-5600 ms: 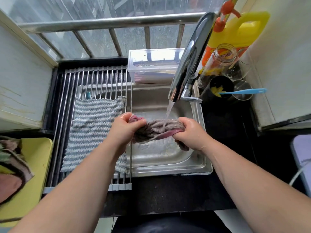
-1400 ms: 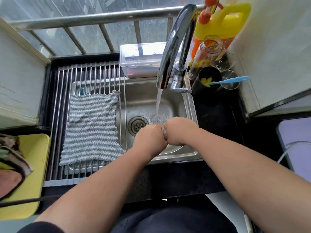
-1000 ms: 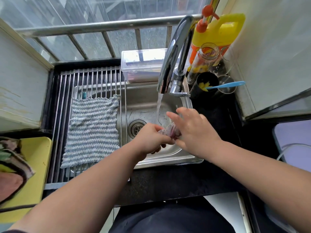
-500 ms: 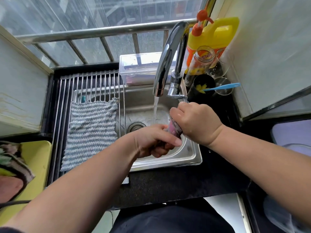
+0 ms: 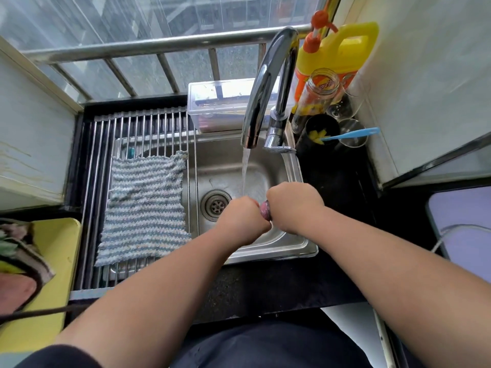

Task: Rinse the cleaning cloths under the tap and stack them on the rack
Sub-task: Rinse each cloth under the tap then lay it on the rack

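Observation:
Over the steel sink (image 5: pixel 295 166), my left hand (image 5: pixel 240 220) and my right hand (image 5: pixel 293 205) are both fisted tight around a pinkish-grey cloth (image 5: pixel 265 209); only a small wad of it shows between the fists. Water runs from the chrome tap (image 5: pixel 261 102) and lands just left of the wad. A blue-and-white striped cloth (image 5: pixel 144 208) lies flat on the roll-up metal rack (image 5: pixel 138 128) that spans the sink's left side.
More cloths (image 5: pixel 18 251) lie heaped on a yellow tray (image 5: pixel 57 261) at the left. Behind the sink stand a clear plastic box (image 5: pixel 218 102), a yellow detergent jug (image 5: pixel 337 51), a glass jar (image 5: pixel 317 94) and cups with a blue brush (image 5: pixel 350 134). Black counter surrounds the sink.
My hands have dropped lower and come together fist to fist on the cloth, squeezing it. Earlier the cloth was stretched out under the stream; now nearly all of it is hidden in my fists.

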